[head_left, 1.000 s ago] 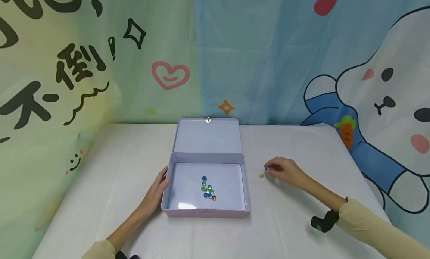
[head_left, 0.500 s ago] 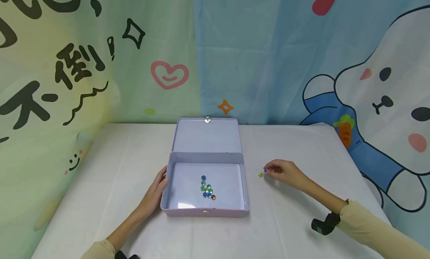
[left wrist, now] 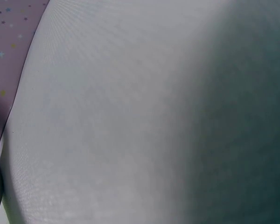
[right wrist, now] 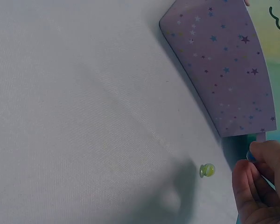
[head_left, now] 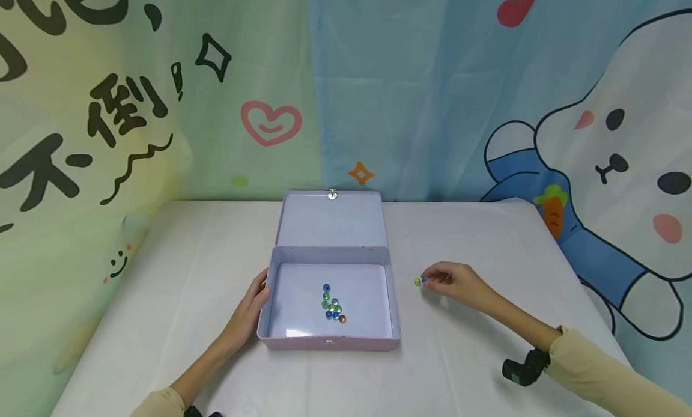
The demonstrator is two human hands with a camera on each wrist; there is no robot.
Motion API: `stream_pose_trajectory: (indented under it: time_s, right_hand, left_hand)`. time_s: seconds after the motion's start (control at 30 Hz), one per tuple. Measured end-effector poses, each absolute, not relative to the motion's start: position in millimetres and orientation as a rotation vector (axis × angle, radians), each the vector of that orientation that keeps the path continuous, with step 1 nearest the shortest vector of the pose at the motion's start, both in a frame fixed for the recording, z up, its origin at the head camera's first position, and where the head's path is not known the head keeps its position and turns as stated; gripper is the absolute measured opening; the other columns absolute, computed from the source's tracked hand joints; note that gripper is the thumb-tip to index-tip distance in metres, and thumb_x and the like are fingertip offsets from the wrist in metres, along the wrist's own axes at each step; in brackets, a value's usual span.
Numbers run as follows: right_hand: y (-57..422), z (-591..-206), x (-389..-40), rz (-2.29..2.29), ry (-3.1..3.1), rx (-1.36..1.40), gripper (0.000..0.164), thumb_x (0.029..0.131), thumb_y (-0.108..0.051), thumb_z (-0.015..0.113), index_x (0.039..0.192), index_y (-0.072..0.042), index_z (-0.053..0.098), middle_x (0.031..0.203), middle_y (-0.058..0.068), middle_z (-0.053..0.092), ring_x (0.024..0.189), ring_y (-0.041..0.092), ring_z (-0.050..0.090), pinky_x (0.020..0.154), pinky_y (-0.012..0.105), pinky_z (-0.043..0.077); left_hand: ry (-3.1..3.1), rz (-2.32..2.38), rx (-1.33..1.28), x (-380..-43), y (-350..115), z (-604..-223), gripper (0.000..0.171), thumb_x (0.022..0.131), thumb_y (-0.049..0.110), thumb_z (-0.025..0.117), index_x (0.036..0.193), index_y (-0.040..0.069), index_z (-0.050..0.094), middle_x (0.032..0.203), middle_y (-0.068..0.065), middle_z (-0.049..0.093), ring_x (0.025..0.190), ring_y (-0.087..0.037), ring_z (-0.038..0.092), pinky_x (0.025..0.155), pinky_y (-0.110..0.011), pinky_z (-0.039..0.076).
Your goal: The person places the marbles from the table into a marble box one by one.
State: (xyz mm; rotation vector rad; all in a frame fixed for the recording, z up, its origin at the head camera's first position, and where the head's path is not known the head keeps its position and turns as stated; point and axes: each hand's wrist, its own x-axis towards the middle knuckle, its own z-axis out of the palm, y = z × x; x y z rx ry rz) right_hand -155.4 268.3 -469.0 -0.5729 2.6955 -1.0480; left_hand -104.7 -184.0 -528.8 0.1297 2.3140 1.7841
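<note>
On the white table stands a lidded tin box (head_left: 328, 343), its lid (head_left: 332, 219) laid back. Inside, toward the middle of the floor, lie several glass marbles (head_left: 332, 305) in blue, green and amber. My left hand (head_left: 247, 309) rests against the box's left wall, fingers mostly straight along it. To the right of the box, my right hand (head_left: 455, 282) pinches a blue marble (right wrist: 251, 156) between thumb and fingertips. Close beside those fingertips, a yellow-green marble (right wrist: 207, 170) lies on the cloth.
A white cloth (head_left: 346, 381) covers the table. Behind it hangs a printed curtain (head_left: 378, 92) with a cartoon rabbit. The box's outer wall (right wrist: 224, 70) is lilac with small stars in the right wrist view. A black wrist camera (head_left: 525, 369) sits on the right forearm.
My right hand, still pinching the blue marble, has moved slightly down and left, nearer the yellow-green marble. The left hand stays on the box. The head view has shifted a little.
</note>
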Motion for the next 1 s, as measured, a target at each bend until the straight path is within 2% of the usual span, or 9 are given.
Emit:
stream_pose_trajectory:
  time_s: [0.47, 0.77, 1.0]
  right_hand:
    - [260.5, -450.7, -160.9, -1.147, 2.614, -0.507, 0.021, 0.091, -0.016, 0.067, 0.107, -0.004, 0.069, 0.09, 0.004, 0.069, 0.074, 0.006, 0.057, 0.067, 0.019, 0.052]
    - [234.0, -421.6, -161.7, -1.172, 2.562, -0.545, 0.022, 0.09, -0.022, 0.069, 0.106, -0.008, 0.07, 0.092, 0.003, 0.069, 0.079, 0.008, 0.059, 0.069, 0.018, 0.052]
    - [204.8, -407.3, -164.9, -1.172, 2.498, -0.626, 0.018, 0.089, -0.02, 0.07, 0.103, -0.009, 0.069, 0.089, 0.002, 0.068, 0.079, 0.012, 0.058, 0.068, 0.02, 0.051]
  left_hand:
    - [2.324, 1.756, 0.101, -104.4, -184.3, -529.8, 0.052, 0.104, 0.035, 0.033, 0.154, 0.026, 0.02, 0.162, -0.01, 0.019, 0.147, -0.041, 0.022, 0.111, -0.066, 0.025]
    - [2.319, 1.755, 0.101, -104.7, -184.1, -527.6, 0.052, 0.104, 0.036, 0.033, 0.154, 0.026, 0.021, 0.162, -0.013, 0.02, 0.147, -0.042, 0.023, 0.111, -0.066, 0.026]
    - [2.319, 1.759, 0.113, -104.5, -185.2, -528.5, 0.052, 0.104, 0.035, 0.033, 0.154, 0.026, 0.021, 0.161, -0.014, 0.021, 0.146, -0.043, 0.025, 0.11, -0.067, 0.028]
